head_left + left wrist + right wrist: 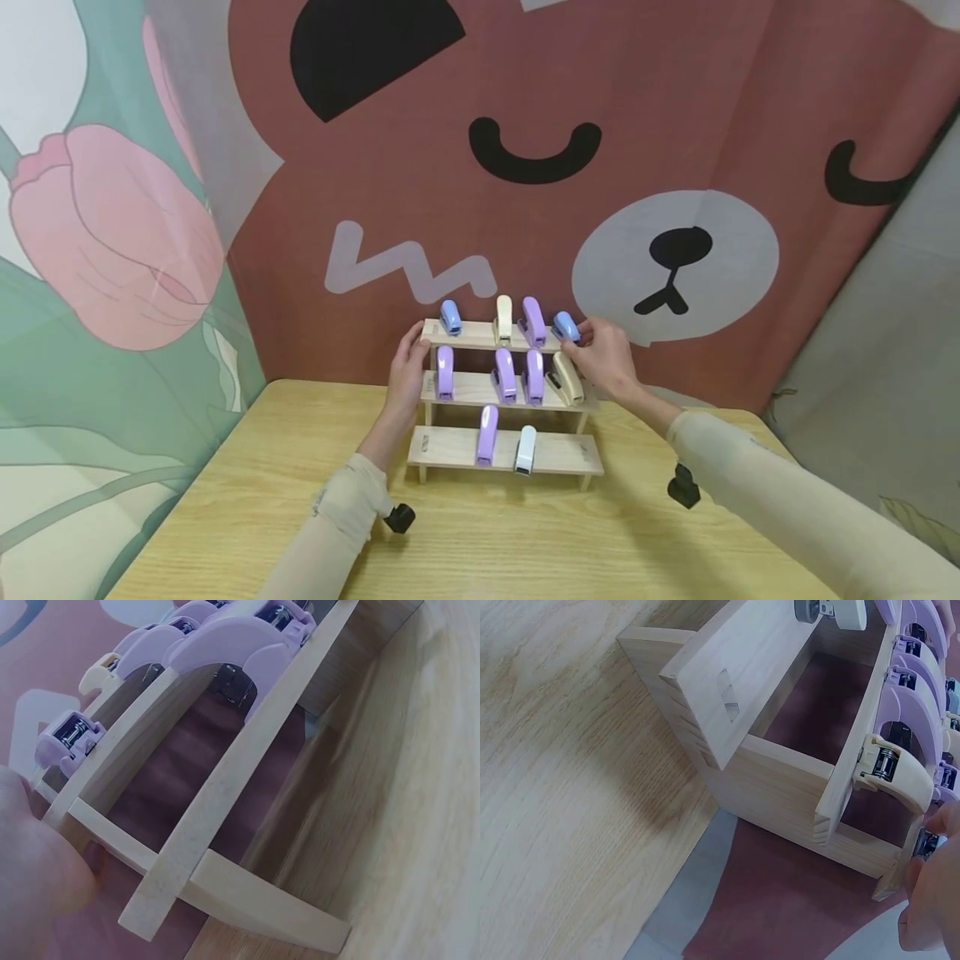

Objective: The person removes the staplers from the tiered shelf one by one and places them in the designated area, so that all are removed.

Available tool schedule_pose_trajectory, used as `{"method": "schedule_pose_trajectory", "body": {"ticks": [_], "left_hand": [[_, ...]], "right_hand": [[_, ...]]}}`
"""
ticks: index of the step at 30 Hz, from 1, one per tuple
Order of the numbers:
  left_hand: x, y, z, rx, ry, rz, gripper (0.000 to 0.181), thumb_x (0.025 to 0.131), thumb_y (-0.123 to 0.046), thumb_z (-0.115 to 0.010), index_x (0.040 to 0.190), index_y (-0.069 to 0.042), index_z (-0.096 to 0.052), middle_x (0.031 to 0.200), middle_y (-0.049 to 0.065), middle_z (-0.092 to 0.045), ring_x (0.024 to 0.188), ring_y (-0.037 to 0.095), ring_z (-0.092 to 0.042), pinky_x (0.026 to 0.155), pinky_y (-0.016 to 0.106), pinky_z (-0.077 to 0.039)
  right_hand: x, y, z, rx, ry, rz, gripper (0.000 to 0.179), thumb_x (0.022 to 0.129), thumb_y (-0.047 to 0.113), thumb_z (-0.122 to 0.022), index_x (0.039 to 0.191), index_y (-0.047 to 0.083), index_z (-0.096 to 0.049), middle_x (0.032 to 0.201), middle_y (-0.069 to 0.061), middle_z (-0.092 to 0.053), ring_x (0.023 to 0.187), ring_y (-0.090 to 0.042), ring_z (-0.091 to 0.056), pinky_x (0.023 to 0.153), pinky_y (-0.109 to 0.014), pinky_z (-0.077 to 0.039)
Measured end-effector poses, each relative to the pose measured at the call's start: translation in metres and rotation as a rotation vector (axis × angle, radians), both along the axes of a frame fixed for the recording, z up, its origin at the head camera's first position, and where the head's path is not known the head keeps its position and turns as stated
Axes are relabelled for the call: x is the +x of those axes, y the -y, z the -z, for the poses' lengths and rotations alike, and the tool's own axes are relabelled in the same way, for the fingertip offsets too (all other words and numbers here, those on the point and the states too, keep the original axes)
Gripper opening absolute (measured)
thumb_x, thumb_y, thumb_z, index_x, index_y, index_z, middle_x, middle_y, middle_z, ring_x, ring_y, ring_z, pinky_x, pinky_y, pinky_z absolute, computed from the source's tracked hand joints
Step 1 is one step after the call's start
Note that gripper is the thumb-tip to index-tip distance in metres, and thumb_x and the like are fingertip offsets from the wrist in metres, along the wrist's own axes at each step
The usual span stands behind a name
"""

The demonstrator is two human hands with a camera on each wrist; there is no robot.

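Note:
A three-tier wooden rack [450,450] carries several staplers. My left hand [406,372] grips the left end of its top board; the left wrist view shows this hand [37,870] at the board's end. At the top right, my right hand [604,354] pinches a small blue stapler [566,326], largely covered by the fingers in the right wrist view. Left of it on that tier are a purple stapler [533,321], a cream stapler [503,318] and another blue stapler [450,317]. Just below the right hand, a beige stapler [568,379] sits slightly turned on the middle tier.
Three purple staplers share the middle tier, one of them at its left [445,372]. The bottom tier bears a purple stapler [487,435] and a white stapler [527,450]. The rack stands on a wooden table [480,542], with a printed bear curtain [390,167] close behind.

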State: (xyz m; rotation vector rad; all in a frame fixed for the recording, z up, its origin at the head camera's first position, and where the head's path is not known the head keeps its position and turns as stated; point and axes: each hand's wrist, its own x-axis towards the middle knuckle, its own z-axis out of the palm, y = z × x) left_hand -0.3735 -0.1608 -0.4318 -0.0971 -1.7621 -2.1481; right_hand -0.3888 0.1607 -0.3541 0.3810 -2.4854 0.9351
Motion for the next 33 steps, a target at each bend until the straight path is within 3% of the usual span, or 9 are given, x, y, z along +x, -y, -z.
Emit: {"method": "schedule_pose_trajectory", "body": {"ticks": [6, 11, 15, 27, 33], "left_hand": [[-0.001, -0.004, 0.0, -0.002, -0.02, -0.014, 0.048, 0.107, -0.036, -0.055, 0.153, -0.024, -0.049, 0.15, -0.001, -0.051, 0.139, 0.018, -0.041, 0.117, 0.038, -0.028], [-0.003, -0.007, 0.0, 0.004, -0.037, -0.01, 0.048, 0.107, -0.033, -0.055, 0.153, -0.022, -0.049, 0.151, 0.003, -0.05, 0.139, 0.019, -0.042, 0.117, 0.037, -0.028], [0.0, -0.007, -0.004, -0.002, -0.042, -0.001, 0.048, 0.108, -0.03, -0.053, 0.154, -0.019, -0.046, 0.152, 0.004, -0.048, 0.14, 0.019, -0.042, 0.117, 0.035, -0.029], [-0.003, 0.001, 0.0, -0.039, -0.052, 0.002, 0.047, 0.108, -0.031, -0.054, 0.153, -0.019, -0.048, 0.15, 0.002, -0.05, 0.138, 0.017, -0.044, 0.116, 0.036, -0.032], [-0.003, 0.006, 0.004, -0.058, -0.088, 0.018, 0.049, 0.108, -0.034, -0.054, 0.154, -0.02, -0.047, 0.151, 0.004, -0.049, 0.139, 0.019, -0.043, 0.117, 0.037, -0.031]], "right_hand": [[0.004, -0.007, -0.004, -0.02, 0.018, -0.015, 0.026, 0.092, 0.016, -0.075, 0.105, -0.003, -0.065, 0.094, -0.017, -0.068, 0.071, -0.026, -0.066, 0.052, -0.033, -0.057], [0.008, -0.014, -0.009, 0.009, 0.011, 0.007, 0.027, 0.093, 0.017, -0.074, 0.106, -0.004, -0.065, 0.097, -0.018, -0.067, 0.084, -0.03, -0.064, 0.067, -0.04, -0.057], [0.011, -0.02, -0.013, 0.017, -0.007, -0.001, 0.026, 0.093, 0.016, -0.073, 0.106, -0.006, -0.064, 0.097, -0.019, -0.068, 0.087, -0.032, -0.066, 0.072, -0.044, -0.057], [0.018, -0.038, -0.02, 0.056, -0.034, 0.019, 0.025, 0.092, 0.014, -0.074, 0.103, -0.006, -0.066, 0.095, -0.02, -0.07, 0.088, -0.034, -0.068, 0.075, -0.046, -0.057], [0.023, -0.049, -0.023, 0.076, -0.037, 0.041, 0.024, 0.091, 0.016, -0.074, 0.101, -0.004, -0.066, 0.093, -0.019, -0.07, 0.085, -0.032, -0.068, 0.07, -0.044, -0.056]]}}
